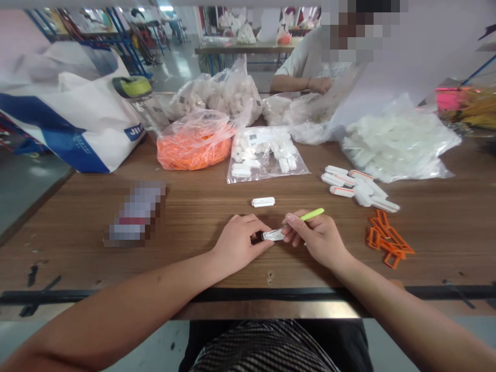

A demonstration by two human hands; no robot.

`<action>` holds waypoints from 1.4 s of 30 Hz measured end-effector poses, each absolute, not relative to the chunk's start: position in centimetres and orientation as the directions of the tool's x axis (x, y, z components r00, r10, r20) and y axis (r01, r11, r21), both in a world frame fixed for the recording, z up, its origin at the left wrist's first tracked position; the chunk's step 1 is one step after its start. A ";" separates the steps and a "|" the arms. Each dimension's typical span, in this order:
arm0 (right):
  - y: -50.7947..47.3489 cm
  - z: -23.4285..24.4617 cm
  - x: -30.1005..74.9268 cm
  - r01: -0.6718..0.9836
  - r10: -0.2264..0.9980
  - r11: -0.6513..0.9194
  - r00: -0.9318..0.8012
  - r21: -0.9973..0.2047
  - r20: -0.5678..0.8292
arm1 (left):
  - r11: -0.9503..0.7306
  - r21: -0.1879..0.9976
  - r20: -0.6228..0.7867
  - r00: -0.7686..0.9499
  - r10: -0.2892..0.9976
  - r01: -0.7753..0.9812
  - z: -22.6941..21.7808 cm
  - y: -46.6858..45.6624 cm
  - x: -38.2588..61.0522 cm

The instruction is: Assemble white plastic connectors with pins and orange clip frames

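Observation:
Between thumb and fingers, my left hand [241,244] grips one end of a small white plastic connector housing [274,235] just above the table. My right hand [315,235] is closed on a thin tool with a yellow-green handle [312,214]. The tool's slim metal tip rests at the top face of the white housing, and some right fingers are close to its far end. Beyond my hands lies another white housing [263,202]. To the right sit a pile of white housings [363,190], a few with orange edges, and several loose orange rectangular frames [389,241].
A clear bag of white parts [267,152], a bag of orange frames [194,147] and a large bag of white pieces [399,142] line the back. At left are a blurred flat object [136,214], a bottle [145,106] and a white-blue bag [77,119]. A person [306,64] sits opposite.

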State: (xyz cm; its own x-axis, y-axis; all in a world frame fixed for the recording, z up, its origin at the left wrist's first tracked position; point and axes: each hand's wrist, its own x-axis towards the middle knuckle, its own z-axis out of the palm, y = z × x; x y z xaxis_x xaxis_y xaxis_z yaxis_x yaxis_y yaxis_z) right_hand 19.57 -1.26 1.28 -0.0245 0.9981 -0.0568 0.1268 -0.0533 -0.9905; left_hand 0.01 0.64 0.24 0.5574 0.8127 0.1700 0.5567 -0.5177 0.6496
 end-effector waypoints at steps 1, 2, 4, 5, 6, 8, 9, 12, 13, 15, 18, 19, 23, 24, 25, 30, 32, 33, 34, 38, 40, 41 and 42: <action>-1.3 1.3 19.6 0.118 0.999 -0.043 -0.021 -0.992 -0.046 | -0.515 0.650 0.165 0.558 0.814 0.559 0.3 0.7 0.0; -1.4 1.3 19.6 0.111 0.999 -0.033 -0.016 -0.993 -0.035 | -0.513 0.650 0.161 0.559 0.814 0.560 0.3 0.7 0.0; -1.4 1.3 19.6 0.107 1.000 -0.013 -0.001 -0.994 -0.014 | -0.513 0.650 0.160 0.560 0.813 0.560 0.3 0.7 0.0; -1.5 1.3 19.6 0.111 1.000 -0.006 0.002 -0.994 -0.006 | -0.514 0.651 0.162 0.560 0.813 0.558 0.4 0.7 -0.1; -1.5 1.3 19.5 0.116 1.000 -0.001 0.001 -0.993 -0.001 | -0.515 0.652 0.164 0.560 0.812 0.556 0.3 0.6 -0.1; -1.6 1.3 19.5 0.123 1.000 0.010 -0.004 -0.992 0.009 | -0.517 0.655 0.170 0.559 0.811 0.551 0.3 0.6 -0.1; -1.6 1.3 19.5 0.123 1.000 0.016 -0.007 -0.992 0.015 | -0.518 0.656 0.171 0.560 0.811 0.549 0.3 0.6 -0.1; -1.6 1.1 19.4 0.132 1.000 0.026 -0.010 -0.991 0.024 | -0.520 0.655 0.177 0.558 0.811 0.548 0.2 0.5 -0.1; -1.6 1.0 19.4 0.139 1.000 0.024 -0.011 -0.990 0.023 | -0.519 0.655 0.175 0.557 0.812 0.550 0.2 0.5 -0.1; -1.6 0.8 19.5 0.151 1.000 0.029 -0.012 -0.988 0.028 | -0.513 0.654 0.170 0.552 0.816 0.556 0.2 0.5 0.0; -1.8 0.6 19.6 0.201 0.998 0.059 -0.026 -0.978 0.055 | -0.507 0.659 0.165 0.551 0.818 0.556 0.2 0.5 0.1; -1.9 0.6 19.6 0.238 0.996 0.082 -0.039 -0.968 0.075 | -0.507 0.661 0.166 0.552 0.817 0.553 0.2 0.5 0.1; -2.6 1.0 19.6 0.437 0.950 0.307 -0.192 -0.845 0.246 | -0.496 0.666 0.163 0.541 0.825 0.556 0.1 0.5 0.1; -2.7 1.2 19.6 0.463 0.928 0.368 -0.244 -0.806 0.283 | -0.493 0.666 0.159 0.539 0.827 0.560 0.1 0.5 0.1; -2.7 1.4 19.6 0.476 0.910 0.407 -0.279 -0.779 0.305 | -0.490 0.666 0.156 0.537 0.829 0.562 0.1 0.5 0.1; -2.4 1.6 19.8 0.389 0.963 0.259 -0.174 -0.884 0.206 | -0.493 0.676 0.164 0.540 0.825 0.548 0.1 0.5 0.1; -2.1 1.5 19.8 0.303 0.982 0.179 -0.107 -0.936 0.153 | -0.496 0.678 0.166 0.544 0.822 0.543 0.1 0.5 0.0; -2.1 1.5 19.8 0.269 0.986 0.159 -0.089 -0.950 0.140 | -0.496 0.679 0.166 0.544 0.822 0.542 0.1 0.5 0.0; -2.0 1.4 19.7 0.247 0.988 0.148 -0.086 -0.958 0.131 | -0.496 0.680 0.168 0.544 0.822 0.540 0.1 0.5 0.0; -2.0 1.1 19.6 0.217 0.987 0.134 -0.112 -0.967 0.112 | -0.496 0.677 0.163 0.546 0.822 0.544 0.1 0.5 0.0; -2.0 0.9 19.6 0.215 0.988 0.127 -0.119 -0.968 0.103 | -0.503 0.671 0.165 0.551 0.818 0.545 0.1 0.6 0.0; -2.0 0.9 19.6 0.217 0.988 0.122 -0.119 -0.969 0.098 | -0.506 0.667 0.166 0.553 0.816 0.547 0.2 0.6 0.0; -2.0 0.8 19.6 0.218 0.989 0.117 -0.117 -0.969 0.093 | -0.507 0.665 0.164 0.555 0.815 0.549 0.2 0.6 0.0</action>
